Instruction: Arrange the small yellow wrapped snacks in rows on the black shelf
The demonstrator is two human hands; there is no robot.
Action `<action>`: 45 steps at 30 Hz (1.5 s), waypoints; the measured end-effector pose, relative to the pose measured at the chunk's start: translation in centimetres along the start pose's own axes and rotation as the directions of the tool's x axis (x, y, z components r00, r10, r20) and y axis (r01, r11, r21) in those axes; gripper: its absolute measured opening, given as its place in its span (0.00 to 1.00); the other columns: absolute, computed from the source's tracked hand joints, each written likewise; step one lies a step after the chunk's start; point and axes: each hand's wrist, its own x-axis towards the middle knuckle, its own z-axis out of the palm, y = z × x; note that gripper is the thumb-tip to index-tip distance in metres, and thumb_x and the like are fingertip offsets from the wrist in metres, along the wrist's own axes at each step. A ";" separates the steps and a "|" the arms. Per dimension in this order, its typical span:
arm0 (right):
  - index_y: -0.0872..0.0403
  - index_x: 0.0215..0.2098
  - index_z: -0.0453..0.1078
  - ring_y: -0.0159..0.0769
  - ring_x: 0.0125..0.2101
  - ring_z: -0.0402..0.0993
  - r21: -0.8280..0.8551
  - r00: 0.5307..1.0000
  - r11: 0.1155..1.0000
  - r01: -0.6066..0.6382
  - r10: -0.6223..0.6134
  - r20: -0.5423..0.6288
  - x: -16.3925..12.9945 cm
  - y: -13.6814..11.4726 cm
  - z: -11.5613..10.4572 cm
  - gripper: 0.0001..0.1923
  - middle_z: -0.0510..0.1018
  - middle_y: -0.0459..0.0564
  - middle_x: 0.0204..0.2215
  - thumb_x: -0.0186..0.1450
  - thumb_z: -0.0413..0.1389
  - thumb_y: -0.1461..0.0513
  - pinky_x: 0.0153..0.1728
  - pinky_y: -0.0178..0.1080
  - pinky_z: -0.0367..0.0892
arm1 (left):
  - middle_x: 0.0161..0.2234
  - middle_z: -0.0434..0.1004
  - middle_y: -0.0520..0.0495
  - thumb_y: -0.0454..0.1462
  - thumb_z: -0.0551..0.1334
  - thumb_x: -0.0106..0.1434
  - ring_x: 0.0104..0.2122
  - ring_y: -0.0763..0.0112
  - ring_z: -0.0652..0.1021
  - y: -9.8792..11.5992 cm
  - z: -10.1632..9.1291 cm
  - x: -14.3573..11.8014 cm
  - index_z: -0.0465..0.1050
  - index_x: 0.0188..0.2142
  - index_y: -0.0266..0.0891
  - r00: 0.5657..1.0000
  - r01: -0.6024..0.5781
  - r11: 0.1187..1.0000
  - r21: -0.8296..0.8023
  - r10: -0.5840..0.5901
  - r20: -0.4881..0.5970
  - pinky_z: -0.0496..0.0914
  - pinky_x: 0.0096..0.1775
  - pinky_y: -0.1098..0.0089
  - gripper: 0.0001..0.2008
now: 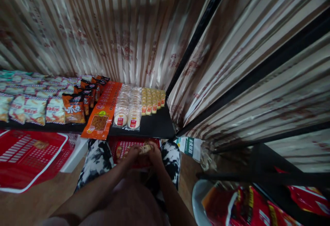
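Observation:
Between my knees, both hands are closed around a small pale snack packet [145, 149], too dim to read. My left hand [132, 153] grips its left end, and my right hand [155, 152] has its right end. Beneath them sits a red plastic basket [113, 142] with several small packets [119, 151] in it. On the black shelf [157, 126] just ahead stand rows of small yellow packets [149, 108] with red labels. Left of these lie clear-wrapped round white biscuits [127, 116].
Further left on the shelf are an orange snack pack [103, 116], brown snack bags [73, 108] and many white bags [34, 110]. A red basket with a white rim [33, 157] stands lower left. Black frame bars [219, 102] cross the right side, above a tub [197, 198] of red packages.

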 end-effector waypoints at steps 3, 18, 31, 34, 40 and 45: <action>0.51 0.39 0.73 0.38 0.40 0.73 0.048 0.999 0.999 -0.010 0.012 -0.035 -0.1 0.1 0.0 0.23 0.78 0.46 0.37 0.46 0.49 0.67 0.45 0.39 0.67 | 0.20 0.70 0.54 0.28 0.58 0.50 0.22 0.72 0.72 0.0 0.3 -0.2 0.68 0.25 0.38 1.000 -0.003 0.999 0.033 0.003 -0.006 0.67 0.29 0.72 0.05; 0.53 0.45 0.68 0.38 0.41 0.74 0.265 0.996 0.963 -0.051 0.031 0.078 0.5 -0.2 -2.3 0.25 0.77 0.50 0.41 0.46 0.52 0.63 0.43 0.40 0.68 | 0.22 0.70 0.54 0.27 0.56 0.49 0.20 0.78 0.69 4.8 1.7 -4.5 0.70 0.30 0.37 0.986 -0.162 0.986 0.031 0.160 0.041 0.62 0.23 0.78 0.09; 0.53 0.45 0.68 0.37 0.38 0.74 0.409 0.998 0.910 -0.064 0.057 0.029 0.6 -3.2 -3.5 0.25 0.77 0.50 0.41 0.47 0.54 0.62 0.37 0.38 0.70 | 0.24 0.73 0.52 0.27 0.58 0.43 0.24 0.75 0.72 7.3 3.3 -5.2 0.71 0.30 0.37 0.977 -0.195 0.969 -0.151 0.205 0.058 0.64 0.24 0.77 0.12; 0.53 0.47 0.67 0.37 0.39 0.74 0.423 0.998 0.904 -0.061 0.058 0.020 1.3 -3.1 -3.5 0.26 0.76 0.51 0.43 0.47 0.56 0.61 0.37 0.37 0.70 | 0.24 0.73 0.52 0.27 0.58 0.43 0.24 0.75 0.72 7.5 3.7 -5.1 0.70 0.29 0.37 0.973 -0.216 0.966 -0.140 0.225 0.049 0.64 0.24 0.78 0.12; 0.54 0.51 0.63 0.37 0.37 0.75 0.456 0.995 0.887 -0.067 0.092 -0.034 2.5 -3.3 -3.5 0.31 0.76 0.53 0.41 0.48 0.57 0.59 0.35 0.37 0.70 | 0.24 0.72 0.53 0.27 0.58 0.44 0.23 0.76 0.72 7.4 4.7 -4.8 0.68 0.29 0.37 0.971 -0.224 0.965 -0.139 0.234 0.057 0.64 0.23 0.78 0.11; 0.54 0.52 0.62 0.34 0.31 0.74 0.481 0.991 0.871 -0.097 0.132 -0.039 3.0 -4.0 -3.6 0.31 0.77 0.50 0.36 0.48 0.57 0.60 0.30 0.35 0.68 | 0.24 0.73 0.53 0.26 0.59 0.46 0.24 0.76 0.73 7.1 5.3 -4.2 0.68 0.30 0.37 0.967 -0.234 0.960 -0.154 0.246 0.063 0.66 0.26 0.78 0.10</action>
